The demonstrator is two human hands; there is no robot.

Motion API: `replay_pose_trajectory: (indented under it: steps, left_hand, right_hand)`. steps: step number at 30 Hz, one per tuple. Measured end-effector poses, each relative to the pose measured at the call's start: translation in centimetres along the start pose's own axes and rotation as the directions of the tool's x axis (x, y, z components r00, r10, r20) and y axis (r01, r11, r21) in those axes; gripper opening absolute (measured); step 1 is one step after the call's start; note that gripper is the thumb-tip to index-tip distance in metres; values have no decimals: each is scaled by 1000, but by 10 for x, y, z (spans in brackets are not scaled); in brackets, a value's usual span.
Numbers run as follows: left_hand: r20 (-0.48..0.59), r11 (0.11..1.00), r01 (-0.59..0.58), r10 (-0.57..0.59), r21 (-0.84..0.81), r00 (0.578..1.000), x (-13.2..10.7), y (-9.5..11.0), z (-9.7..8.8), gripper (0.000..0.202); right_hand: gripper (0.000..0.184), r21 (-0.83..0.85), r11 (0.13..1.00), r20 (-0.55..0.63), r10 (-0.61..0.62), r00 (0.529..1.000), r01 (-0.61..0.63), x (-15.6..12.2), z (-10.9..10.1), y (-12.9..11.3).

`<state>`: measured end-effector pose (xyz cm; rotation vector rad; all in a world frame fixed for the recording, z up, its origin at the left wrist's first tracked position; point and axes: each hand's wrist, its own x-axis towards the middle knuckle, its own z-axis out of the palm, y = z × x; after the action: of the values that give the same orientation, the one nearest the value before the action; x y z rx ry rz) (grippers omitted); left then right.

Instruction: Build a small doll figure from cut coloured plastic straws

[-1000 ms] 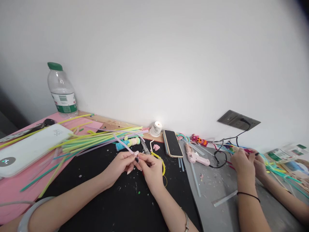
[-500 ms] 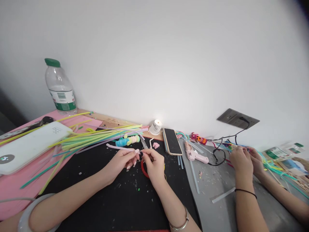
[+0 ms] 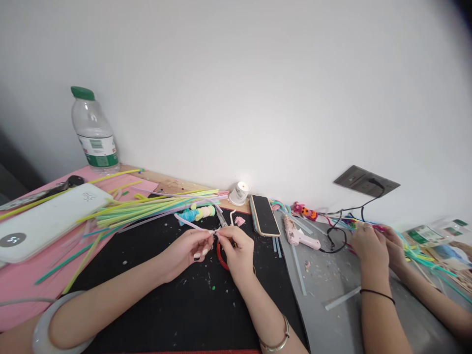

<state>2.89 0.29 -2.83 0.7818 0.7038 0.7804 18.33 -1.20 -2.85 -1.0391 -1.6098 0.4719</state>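
Over a black mat (image 3: 177,295), my left hand (image 3: 188,250) and my right hand (image 3: 236,248) meet fingertip to fingertip. Both pinch the near end of a pale pink straw (image 3: 190,223) that slants up to the left. A red ring (image 3: 220,258) lies on the mat under my right hand. Small scissors (image 3: 221,220) lie just beyond my fingers. Beside them sits a rolled blue, yellow and pink piece (image 3: 195,214).
A heap of coloured straws (image 3: 147,206), a white power bank (image 3: 44,221) and a water bottle (image 3: 94,132) stand at left. A lit candle (image 3: 238,192), a phone (image 3: 264,215) and a pink glue gun (image 3: 298,235) lie behind. Another person's hands (image 3: 372,246) work at right.
The straw's far end dropped lower and swung left, then rose slightly. My hands stayed pinched together. The yellow piece by my right hand is gone from sight; a red ring now shows.
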Motion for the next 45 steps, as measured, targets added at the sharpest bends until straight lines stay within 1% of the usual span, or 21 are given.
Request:
replay_pose_trajectory:
  steps: [3, 8, 13, 16, 21, 24, 27, 30, 32, 35, 38, 40, 42, 45]
  left_hand:
    - [-5, 1000, 13, -13, 6, 1000, 0, 2, 0, 31]
    - [-18, 999, 28, -28, 20, 999, -1, 4, 2, 30]
    - [-24, 999, 22, -21, 34, 999, 0, 1, 0, 31]
    - [-27, 999, 6, -5, 40, 1000, 0, -1, -1, 32]
    - [-39, 999, 9, -7, 47, 999, 0, 1, 1, 32]
    - [-54, 999, 8, -5, 53, 999, -1, 2, 3, 32]
    - [-66, 997, -4, 9, 71, 998, -1, 2, 2, 33]
    - [-83, 990, -34, 46, 138, 996, 0, 0, 1, 36]
    - [-103, 972, -53, 79, 229, 992, 1, 0, 1, 39]
    - [-111, 922, -81, 133, 380, 985, 2, 0, 1, 42]
    - [-60, 873, -132, 180, 469, 982, 1, 2, 2, 42]
    - [-23, 855, -150, 185, 496, 982, 1, 2, 3, 42]
    - [-11, 853, -153, 183, 499, 983, 0, 3, 3, 42]
    - [-36, 867, -154, 193, 474, 980, -1, 4, 5, 43]
  right_hand:
    - [12, -13, 1000, 25, -15, 1000, 15, 1, -1, 0]
    - [12, 13, 999, 67, 43, 997, -44, 1, -3, 1]
    - [12, -3, 997, 102, 82, 991, -82, 2, -4, -1]
    - [11, 10, 988, 97, 151, 984, -153, 2, -3, -2]
    - [5, 119, 950, 52, 286, 957, -290, 1, 0, -1]
    - [7, 169, 930, 67, 318, 946, -325, 2, 0, -1]
    - [9, 214, 911, 107, 337, 935, -353, 3, -1, -2]
    - [9, 246, 885, 166, 363, 917, -395, 5, -3, -2]
    - [10, 263, 871, 205, 369, 906, -414, 7, -6, -3]
    - [12, 281, 849, 269, 378, 886, -448, 8, -10, -2]
    - [18, 287, 816, 367, 390, 845, -501, 9, -13, -1]
    - [20, 298, 783, 429, 400, 810, -545, 9, -13, 0]
    - [21, 320, 758, 440, 413, 798, -569, 9, -12, 1]
    - [21, 359, 743, 377, 438, 816, -565, 7, -9, 2]
